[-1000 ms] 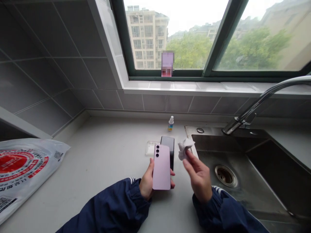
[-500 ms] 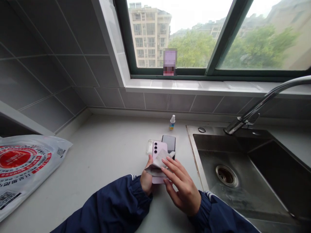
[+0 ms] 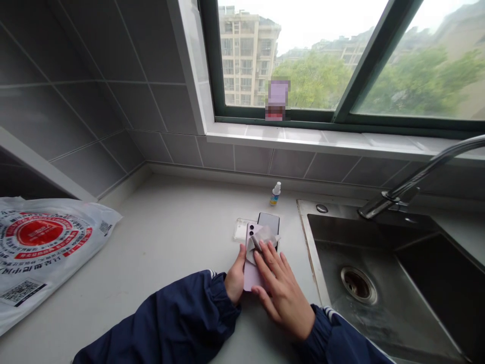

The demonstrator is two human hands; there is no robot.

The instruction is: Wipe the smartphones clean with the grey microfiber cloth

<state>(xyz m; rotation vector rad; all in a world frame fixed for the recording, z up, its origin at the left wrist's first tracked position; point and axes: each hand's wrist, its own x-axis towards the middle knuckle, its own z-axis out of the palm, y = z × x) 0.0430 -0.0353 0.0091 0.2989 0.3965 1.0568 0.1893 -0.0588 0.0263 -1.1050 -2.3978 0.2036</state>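
Note:
A light purple phone (image 3: 251,275) is in my left hand (image 3: 235,277), back side up, with camera lenses at its far end. My left thumb lies along its left edge; the other fingers are hidden beneath. With fingers stretched out, my right hand (image 3: 285,296) presses a thin grey cloth (image 3: 265,233) against the phone's back. The cloth is crumpled and covers part of the lens area. Just beyond lie a clear phone case (image 3: 240,230) and a second, dark-edged phone (image 3: 270,219) on the counter. A small white spray bottle (image 3: 275,194) stands upright behind them.
To the right is a steel sink (image 3: 312,253) with a chrome faucet (image 3: 401,189). A white plastic bag with red print (image 3: 41,232) lies at the left. Behind the counter (image 3: 166,222) run a tiled wall and a window.
My right hand has pushed the cloth up the phone toward the lenses, covering one and baring more of the lower back. The whole view has shifted slightly.

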